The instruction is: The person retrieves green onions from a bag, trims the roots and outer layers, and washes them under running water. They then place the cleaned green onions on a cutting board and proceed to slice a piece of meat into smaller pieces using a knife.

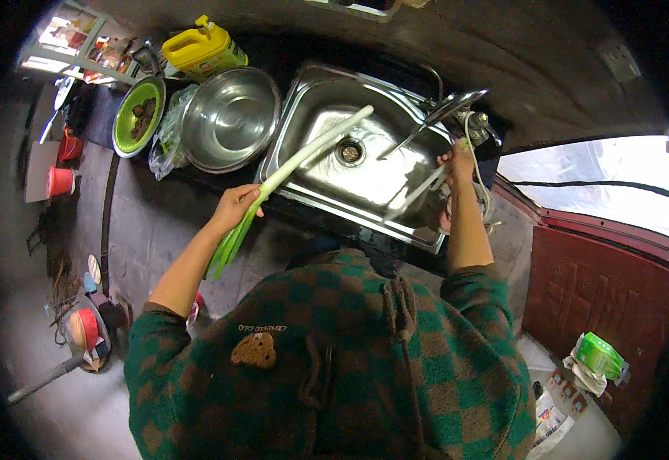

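A long Chinese leek [306, 158], white at one end and green-leaved at the other, is gripped near its middle by my left hand [239, 206]. Its white end reaches over the stainless-steel sink [323, 112], while the leaves hang towards my chequered top. At the sink's right side is my right hand [458, 164], its fingers curled. From it a long, blurred pale strip [415, 198] slants down into the basin; motion blur hides what it is. The chrome faucet [446, 109] extends over the basin, above and left of the drain [350, 152].
Left of the sink stand a steel bowl [228, 121], a plastic bag [170, 138] and a green colander [150, 100] with brown lumps. Behind them is a yellow jug [205, 49]. A pale cord [475, 155] hangs right of the faucet. A dark red panel [599, 293] stands far right.
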The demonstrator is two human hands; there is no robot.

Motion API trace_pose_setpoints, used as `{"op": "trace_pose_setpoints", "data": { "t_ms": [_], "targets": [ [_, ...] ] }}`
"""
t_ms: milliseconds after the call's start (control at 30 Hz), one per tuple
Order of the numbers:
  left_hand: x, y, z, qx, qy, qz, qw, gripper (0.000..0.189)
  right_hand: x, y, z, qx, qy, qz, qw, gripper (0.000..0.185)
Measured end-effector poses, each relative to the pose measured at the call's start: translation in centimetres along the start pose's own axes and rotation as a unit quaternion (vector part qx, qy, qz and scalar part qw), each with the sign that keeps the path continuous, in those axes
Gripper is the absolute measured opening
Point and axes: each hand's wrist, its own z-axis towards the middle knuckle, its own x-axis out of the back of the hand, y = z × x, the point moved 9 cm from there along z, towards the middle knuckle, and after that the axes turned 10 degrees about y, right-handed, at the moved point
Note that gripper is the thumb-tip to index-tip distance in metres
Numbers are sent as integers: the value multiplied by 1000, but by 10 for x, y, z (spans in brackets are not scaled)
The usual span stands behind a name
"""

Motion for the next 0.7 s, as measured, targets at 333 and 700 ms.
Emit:
{"op": "trace_pose_setpoints", "data": {
  "t_ms": [333,700],
  "targets": [
    [-64,34,22,50,-107,-150,982,34,-141,42,-133,-99,-191,-78,974,29],
    [-95,35,23,68,-162,-171,969,32,-165,40,-147,-113,-147,-29,982,31]
  ]
}}
